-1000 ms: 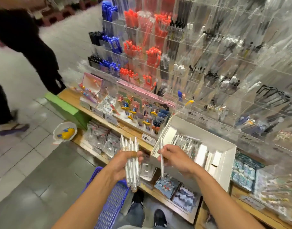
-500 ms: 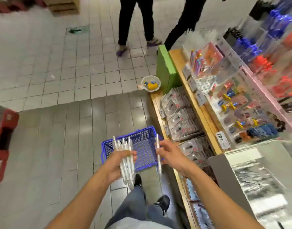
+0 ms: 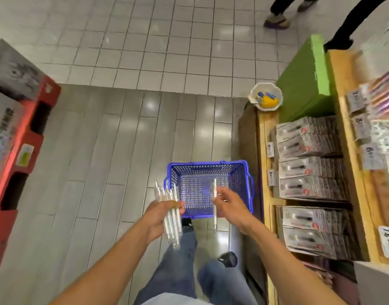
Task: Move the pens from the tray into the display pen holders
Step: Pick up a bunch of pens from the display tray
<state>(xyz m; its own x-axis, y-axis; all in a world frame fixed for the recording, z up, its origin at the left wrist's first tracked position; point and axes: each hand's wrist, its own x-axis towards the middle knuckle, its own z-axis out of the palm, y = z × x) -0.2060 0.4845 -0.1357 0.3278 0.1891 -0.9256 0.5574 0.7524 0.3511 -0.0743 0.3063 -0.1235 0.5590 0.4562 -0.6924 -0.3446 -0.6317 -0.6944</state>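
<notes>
Pens, bundle: slim white-and-clear plastic pens point(image 3: 172, 216), a fistful, in left hand point(image 3: 160, 219); tips stick out above the fingers, tails hang below the palm.
Left hand grip: fingers curled tight round the bundle, thumb across the front; fully closed on it.
Pen, single: one white plastic pen point(image 3: 215, 205), upright, in right hand point(image 3: 231, 205).
Right hand grip: pinched between thumb and fingertips near the pen's upper part; most of the barrel hangs below the fingers, short end shows above.
Hand spacing: apart, both held over the near edge of blue perforated plastic shopping basket point(image 3: 211, 170).
Basket: on grey floor tiles, just beside wooden display shelf point(image 3: 265, 133).
Shelf contents: rows of carded packs point(image 3: 308, 175), white price tags.
Camera: pointing down at floor; motion blur, pen count in bundle unclear.
</notes>
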